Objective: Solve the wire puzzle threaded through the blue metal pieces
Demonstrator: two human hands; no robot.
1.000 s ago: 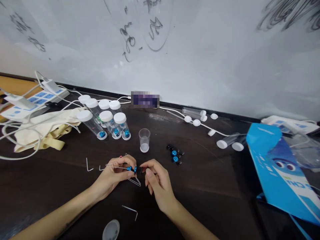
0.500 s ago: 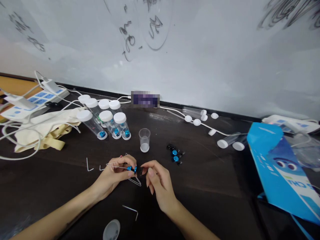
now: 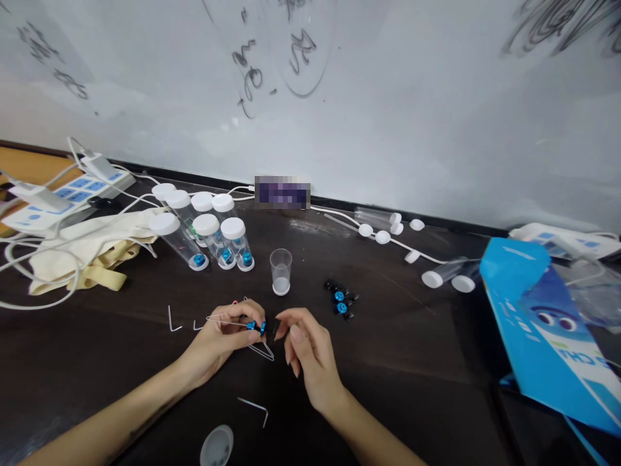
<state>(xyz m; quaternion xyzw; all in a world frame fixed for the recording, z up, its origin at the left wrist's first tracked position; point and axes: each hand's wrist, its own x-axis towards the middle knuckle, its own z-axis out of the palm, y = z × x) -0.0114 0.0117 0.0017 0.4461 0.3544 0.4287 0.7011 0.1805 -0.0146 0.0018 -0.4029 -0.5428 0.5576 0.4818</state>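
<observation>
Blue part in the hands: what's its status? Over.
Left hand pinching blue-and-black part. Right hand close beside it, half-curled, hold unclear. Clear cup standing beyond, not between hands.

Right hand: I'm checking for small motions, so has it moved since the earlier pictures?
Yes, slightly: the right hand has shifted to the right, judged against the upright clear cup on the table.
</observation>
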